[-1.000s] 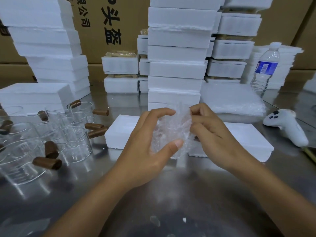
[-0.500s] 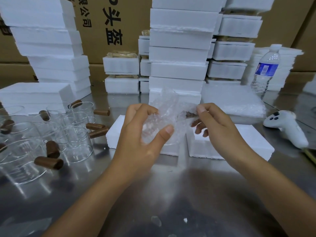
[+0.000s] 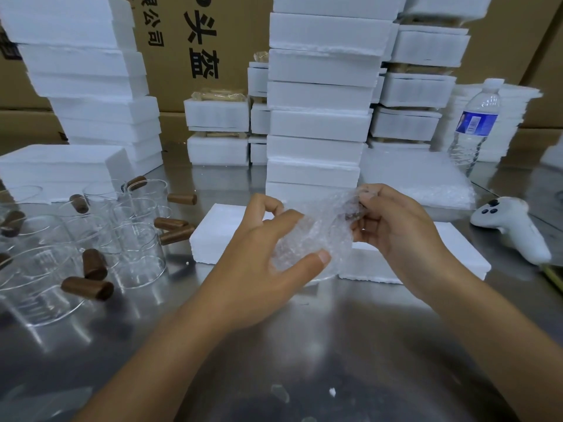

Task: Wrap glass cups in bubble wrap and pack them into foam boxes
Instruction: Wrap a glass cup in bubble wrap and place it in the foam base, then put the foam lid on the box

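1. The left hand [image 3: 259, 269] curls round the bubble-wrapped cup [image 3: 316, 236] from the left. Its thumb presses on the near side and its fingers bend over the top.
2. The right hand [image 3: 396, 229] pinches the upper right end of the wrap between its thumb and bent fingers.
3. Both hands hold the bundle in the air, just above a low foam box [image 3: 213, 236] on the tabletop [image 3: 335, 345]. The wrap is crumpled and cloudy, and something brown shows dimly through it near the right fingers.
4. Bare glass cups [image 3: 137, 248] with brown handles crowd the left of the shiny steel tabletop, some upright, some tipped.
5. On the right are a flat pile of bubble wrap sheets [image 3: 417, 178], a water bottle [image 3: 475, 126] standing behind it, and a white controller [image 3: 511, 226].
6. Tall foam box stacks [image 3: 316, 117] rise at the back, in front of brown cardboard cartons [image 3: 189, 32] with printed black characters.
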A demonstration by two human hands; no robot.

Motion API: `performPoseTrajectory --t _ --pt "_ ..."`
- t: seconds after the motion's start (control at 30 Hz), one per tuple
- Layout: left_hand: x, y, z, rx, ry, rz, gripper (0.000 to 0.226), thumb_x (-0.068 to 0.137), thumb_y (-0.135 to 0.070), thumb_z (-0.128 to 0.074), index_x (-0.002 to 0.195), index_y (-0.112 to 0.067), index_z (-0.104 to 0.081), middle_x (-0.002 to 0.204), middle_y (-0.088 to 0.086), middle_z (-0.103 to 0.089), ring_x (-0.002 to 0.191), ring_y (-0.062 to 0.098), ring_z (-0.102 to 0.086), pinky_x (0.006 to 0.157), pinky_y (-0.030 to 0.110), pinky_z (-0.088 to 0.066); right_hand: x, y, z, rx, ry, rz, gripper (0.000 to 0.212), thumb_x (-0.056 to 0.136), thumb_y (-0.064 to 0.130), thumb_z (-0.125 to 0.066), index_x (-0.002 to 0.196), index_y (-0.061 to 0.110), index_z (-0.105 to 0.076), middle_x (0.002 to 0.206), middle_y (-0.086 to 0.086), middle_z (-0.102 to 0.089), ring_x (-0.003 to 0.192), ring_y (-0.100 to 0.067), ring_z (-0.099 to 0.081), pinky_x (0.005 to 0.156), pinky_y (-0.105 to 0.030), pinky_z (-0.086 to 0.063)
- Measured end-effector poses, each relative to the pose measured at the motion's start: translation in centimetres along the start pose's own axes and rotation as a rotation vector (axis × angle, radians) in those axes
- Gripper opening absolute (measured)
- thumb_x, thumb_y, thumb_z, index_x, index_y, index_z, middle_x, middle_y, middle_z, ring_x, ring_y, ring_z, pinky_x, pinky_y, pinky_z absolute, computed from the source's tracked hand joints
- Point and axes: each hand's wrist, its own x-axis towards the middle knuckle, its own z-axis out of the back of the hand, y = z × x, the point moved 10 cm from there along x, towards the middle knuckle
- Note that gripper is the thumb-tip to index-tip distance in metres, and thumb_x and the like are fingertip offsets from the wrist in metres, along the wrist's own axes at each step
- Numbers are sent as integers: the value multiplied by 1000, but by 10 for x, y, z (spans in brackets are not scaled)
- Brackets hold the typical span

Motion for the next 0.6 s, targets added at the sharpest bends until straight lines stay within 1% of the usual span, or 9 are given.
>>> performPoseTrajectory --t 0.1,0.2,0.23,0.27,0.33,0.4,0.47,0.57,0.6 --pt "0 4 -5 36 41 8 53 68 -72 -47 98 -31 -65 108 -20 -34 102 -7 -45 76 3 -37 -1 1 -2 -13 2 9 19 94 7 -43 85 9 -59 69 -3 -60 59 -15 -53 55 -23 -48" --pt "0 6 -6 32 57 13 57 68 -71 -47 95 -26 -67 109 -21 -34 106 -8 -42 78 0 -34 -1 2 -2 -16 3 13 20 94 7 -43 83 9 -59 67 -2 -60 59 -15 -53 54 -22 -48" --pt "1 5 -7 13 57 17 56 68 -71 -47 96 -27 -67 110 -21 -35 107 -9 -42 80 0 -34 0 2 -2 -19 2 16 20 94 7 -43 83 9 -59 67 -2 -60 59 -15 -53 55 -23 -48" --pt "0 4 -6 -11 48 18 52 68 -71 -48 99 -33 -64 112 -21 -36 108 -9 -41 81 1 -34 0 3 -1 -20 -4 20 20 95 7 -43 83 9 -59 67 -2 -61 59 -15 -53 56 -24 -48" --pt "1 1 -4 -84 20 11 48 68 -70 -51 112 -50 -51 118 -28 -37 110 -14 -40 82 -2 -34 2 5 6 -4 -43 23 20 94 6 -42 84 7 -59 67 -2 -62 59 -16 -54 56 -24 -50" --pt "2 2 -2 -206 -10 45 64 65 -70 -59 121 -65 -30 126 -36 -34 114 -16 -41 83 -1 -38 5 6 18 40 -131 6 22 94 6 -41 81 7 -58 63 -1 -63 55 -14 -55 53 -22 -49" --pt "3 4 -2 -256 -28 62 75 62 -73 -63 121 -71 -17 129 -40 -31 119 -16 -39 87 0 -37 8 6 38 79 -266 -23 24 93 6 -40 76 10 -57 54 3 -61 45 -9 -52 49 -20 -47" --pt "0 0 -10 -168 13 18 75 65 -77 -56 126 -64 -15 131 -45 -26 123 -20 -31 93 0 -27 11 10 74 47 -463 -28 24 92 8 -39 75 13 -54 46 9 -58 40 -5 -49 50 -19 -44" --pt "-2 0 -14 -116 43 12 72 65 -80 -51 125 -67 -14 130 -49 -23 122 -24 -26 91 -1 -23 10 12 85 12 -517 -23 22 92 9 -39 77 13 -54 46 8 -57 40 -4 -48 50 -19 -42"
